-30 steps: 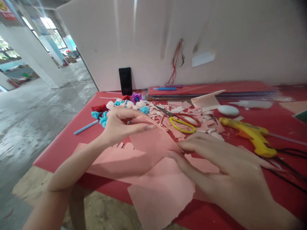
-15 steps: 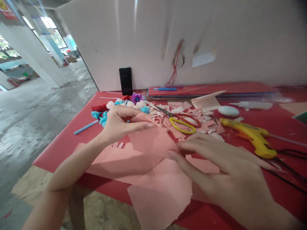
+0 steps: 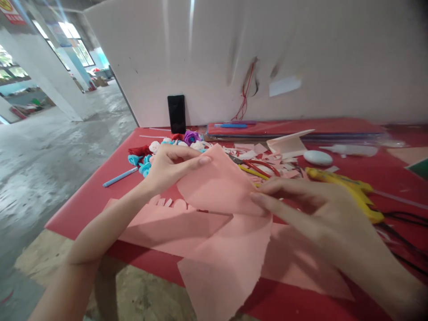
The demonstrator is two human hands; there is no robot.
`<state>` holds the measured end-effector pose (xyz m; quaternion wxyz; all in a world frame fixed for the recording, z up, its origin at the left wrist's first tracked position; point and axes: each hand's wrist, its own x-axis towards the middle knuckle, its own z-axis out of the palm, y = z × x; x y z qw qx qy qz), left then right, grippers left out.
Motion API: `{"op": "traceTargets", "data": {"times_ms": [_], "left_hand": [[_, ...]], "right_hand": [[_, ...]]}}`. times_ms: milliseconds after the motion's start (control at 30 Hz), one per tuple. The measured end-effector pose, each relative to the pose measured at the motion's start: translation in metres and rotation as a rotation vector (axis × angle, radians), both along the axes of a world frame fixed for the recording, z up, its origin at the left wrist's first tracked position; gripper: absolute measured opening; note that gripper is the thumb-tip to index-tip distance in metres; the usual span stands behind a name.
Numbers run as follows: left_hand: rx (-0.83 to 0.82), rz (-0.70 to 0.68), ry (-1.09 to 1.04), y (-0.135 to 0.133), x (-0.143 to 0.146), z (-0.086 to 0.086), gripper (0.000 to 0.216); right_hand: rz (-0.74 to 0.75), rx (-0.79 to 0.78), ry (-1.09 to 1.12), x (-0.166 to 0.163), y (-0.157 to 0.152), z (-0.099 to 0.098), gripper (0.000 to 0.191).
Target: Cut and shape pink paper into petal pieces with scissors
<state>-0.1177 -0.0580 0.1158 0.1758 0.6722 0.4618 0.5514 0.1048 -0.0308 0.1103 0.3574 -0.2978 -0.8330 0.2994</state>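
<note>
A sheet of pink paper [image 3: 220, 187] is held up between both hands above the table. My left hand [image 3: 172, 165] pinches its upper left edge, thumb in front. On the right edge, the thumb and fingertips of my right hand [image 3: 301, 205] close on the same sheet. More pink paper [image 3: 230, 263] lies beneath and hangs over the table's front edge; where the held sheet ends and this begins is hard to make out. Behind the sheet, scissors [image 3: 259, 168] with red and yellow handles are partly covered, resting among pink paper scraps [image 3: 286, 171].
Paper flowers [image 3: 143, 156] and a blue pen [image 3: 119, 177] lie at the left of the red table [image 3: 80, 200]. A black phone [image 3: 176, 113] leans on the back board. To the right are a white oval object [image 3: 318, 157], a squeeze bottle [image 3: 357, 149] and a yellow glue gun [image 3: 344, 185] with its cord.
The held sheet has risen and turned its flat face more toward me, covering part of the scissors. My right hand has moved slightly up and to the right.
</note>
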Motion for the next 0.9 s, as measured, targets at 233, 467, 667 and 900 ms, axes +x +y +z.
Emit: {"op": "traceTargets", "data": {"times_ms": [233,467,667,900], "left_hand": [[-0.121,-0.109,0.084,-0.005,0.010,-0.002,0.024],[-0.280,-0.351,0.219,-0.018,0.027,-0.005,0.017],[-0.325,-0.451,0.281,-0.024,0.030,-0.005,0.022],[-0.449,-0.467,0.181,-0.023,0.033,0.000,0.017]], "right_hand": [[0.001,0.112,-0.028,0.005,0.015,-0.008,0.017],[0.145,0.205,-0.045,-0.002,-0.005,0.001,0.024],[0.214,0.333,-0.086,-0.002,-0.011,-0.001,0.018],[0.224,0.357,-0.053,0.004,-0.006,0.004,0.016]]}}
